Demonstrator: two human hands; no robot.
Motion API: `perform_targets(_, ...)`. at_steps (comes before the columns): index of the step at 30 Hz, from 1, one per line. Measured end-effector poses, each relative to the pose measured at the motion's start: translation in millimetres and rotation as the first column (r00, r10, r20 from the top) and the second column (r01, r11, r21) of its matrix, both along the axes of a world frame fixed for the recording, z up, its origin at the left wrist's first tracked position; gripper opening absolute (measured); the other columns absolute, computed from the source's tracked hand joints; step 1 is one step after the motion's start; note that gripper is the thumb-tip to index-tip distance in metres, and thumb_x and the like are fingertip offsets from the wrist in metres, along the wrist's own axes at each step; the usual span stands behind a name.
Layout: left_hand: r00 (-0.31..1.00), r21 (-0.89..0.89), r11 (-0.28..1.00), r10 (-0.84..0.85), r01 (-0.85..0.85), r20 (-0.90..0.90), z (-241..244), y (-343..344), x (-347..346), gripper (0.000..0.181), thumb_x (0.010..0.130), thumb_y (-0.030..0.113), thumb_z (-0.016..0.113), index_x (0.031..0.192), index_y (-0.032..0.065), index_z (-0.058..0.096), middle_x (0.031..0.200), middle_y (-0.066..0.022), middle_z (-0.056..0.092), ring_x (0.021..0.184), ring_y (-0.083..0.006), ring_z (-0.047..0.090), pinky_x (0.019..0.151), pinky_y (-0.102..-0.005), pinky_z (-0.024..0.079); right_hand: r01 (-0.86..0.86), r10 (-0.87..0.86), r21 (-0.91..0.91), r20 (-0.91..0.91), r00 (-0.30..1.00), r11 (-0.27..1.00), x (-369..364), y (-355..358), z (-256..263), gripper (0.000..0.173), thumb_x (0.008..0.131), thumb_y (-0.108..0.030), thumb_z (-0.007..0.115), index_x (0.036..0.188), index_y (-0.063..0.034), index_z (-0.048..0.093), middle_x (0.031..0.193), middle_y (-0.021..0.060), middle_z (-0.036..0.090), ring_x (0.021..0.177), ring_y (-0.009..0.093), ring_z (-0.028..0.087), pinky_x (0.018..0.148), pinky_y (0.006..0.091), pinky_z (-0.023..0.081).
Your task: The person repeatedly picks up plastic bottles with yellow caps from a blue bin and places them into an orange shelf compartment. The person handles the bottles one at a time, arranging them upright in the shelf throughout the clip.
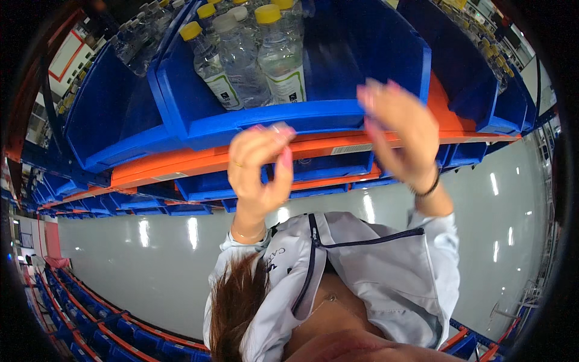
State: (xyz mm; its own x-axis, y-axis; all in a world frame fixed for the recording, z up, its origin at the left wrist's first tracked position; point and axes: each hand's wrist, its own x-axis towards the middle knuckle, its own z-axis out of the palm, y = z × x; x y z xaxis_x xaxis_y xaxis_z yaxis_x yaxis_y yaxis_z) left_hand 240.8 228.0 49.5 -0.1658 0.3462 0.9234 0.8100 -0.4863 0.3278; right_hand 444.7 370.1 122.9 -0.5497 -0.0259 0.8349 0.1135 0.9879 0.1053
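My left hand (260,169) is raised before the front lip of a blue plastic bin (312,116), its fingers bent and the thumb apart from them. Nothing shows in it. At the bin's right front corner my right hand (402,129) is blurred, with its thumb and fingers apart and nothing between them. Whether its fingertips touch the lip, I cannot tell. Inside the bin, several clear plastic bottles stand toward the left; one labelled bottle with a yellow cap (281,59) is at the front, beside a bottle with a whitish cap (239,59).
The bin rests on an orange rack beam (199,165) bearing barcode labels. A neighbouring blue bin (117,113) on the left and another (497,113) on the right hold more bottles. Lower shelves carry blue bins (208,185). Behind me, a grey floor (149,262) runs to another rack (113,326).
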Motion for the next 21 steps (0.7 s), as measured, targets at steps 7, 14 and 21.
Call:
perform_targets(7, 0.925, -0.630, 0.759, -0.339, 0.161, -0.172, -25, -11, 54, 0.033, 0.082, 0.019, 0.077, 0.111, 0.0063, 0.069, 0.100, -0.0089, 0.072, 0.092, -0.0289, 0.067, 0.086, -0.0403, 0.051, -0.202, 0.316, -0.590, 0.096, 0.944, 0.782, 48, -46, -102, 0.023, 0.080, -0.009, 0.078, 0.102, -0.0040, 0.073, 0.095, 0.0097, 0.075, 0.082, 0.028, 0.072, 0.073, 0.0355, 0.057)
perform_targets(14, 0.960, -0.858, 0.512, -0.251, 0.025, -0.122, -79, -37, 73, 0.056, 0.092, 0.038, 0.067, 0.134, 0.0034, 0.055, 0.115, -0.0185, 0.067, 0.108, -0.0390, 0.063, 0.094, -0.0462, 0.048, -0.068, 0.372, -0.752, 0.243, 0.896, 0.656, 71, -50, -148, 0.021, 0.085, -0.014, 0.077, 0.104, -0.0056, 0.074, 0.097, 0.0105, 0.075, 0.086, 0.029, 0.071, 0.074, 0.0374, 0.057)
perform_targets(21, 0.984, -0.856, 0.495, -0.016, -0.146, -0.177, -85, -71, 64, 0.064, 0.092, 0.045, 0.066, 0.137, 0.0012, 0.053, 0.122, -0.0256, 0.064, 0.109, -0.0435, 0.063, 0.093, -0.0480, 0.050, -0.072, 0.475, -0.745, 0.345, 0.810, 0.663, 54, -52, -147, 0.028, 0.089, -0.020, 0.074, 0.113, -0.0059, 0.072, 0.100, 0.0120, 0.075, 0.090, 0.031, 0.072, 0.075, 0.0382, 0.057)
